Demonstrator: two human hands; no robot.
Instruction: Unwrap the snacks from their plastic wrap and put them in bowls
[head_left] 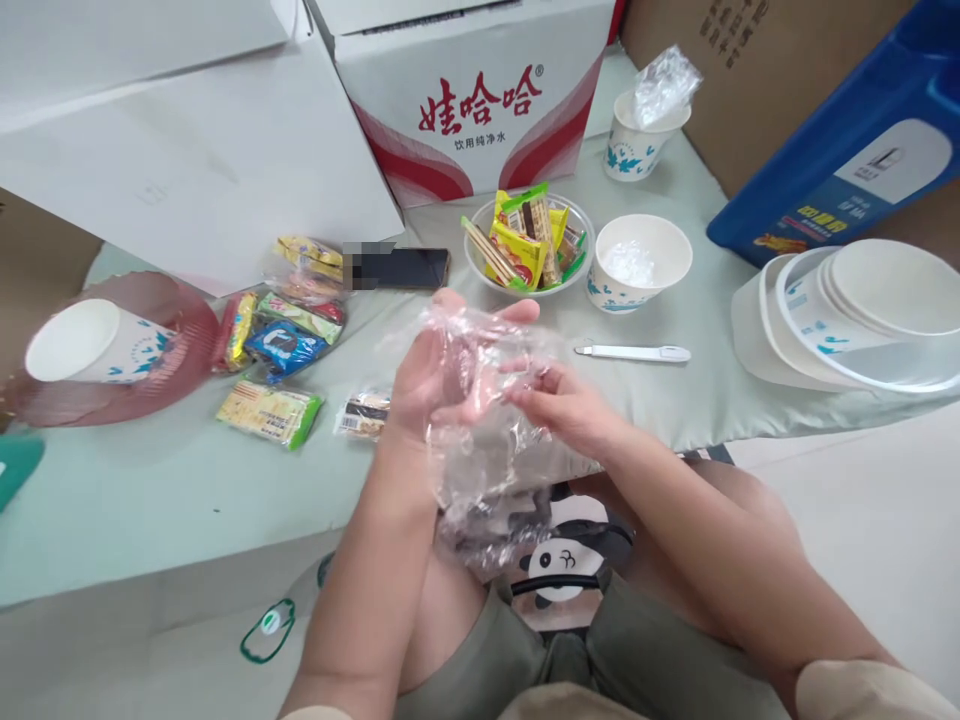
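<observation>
Thin, crinkled clear plastic film (487, 450) hangs over the edge of the table in front of me, bag- or glove-like in shape; which of these it is, I cannot tell. My left hand (450, 370) lies behind or inside this film with its fingers spread apart. From the other side my right hand (559, 400) pinches the film between thumb and fingers, close to the left fingers. Beyond them stands a clear bowl (476, 275) of wrapped snacks (525, 240). To the right of the bowl a paper cup (641, 290) holds crumpled clear plastic. A white-handled knife-like tool (637, 354) lies nearby.
Wrapped snacks (289, 350) and a phone (412, 268) lie to the left. A paper cup (90, 340) lies tipped on a reddish dish (187, 330). Cartons (480, 110), another cup (634, 150) and a blue jug (810, 180) stand behind. Stacked containers (757, 320) are right.
</observation>
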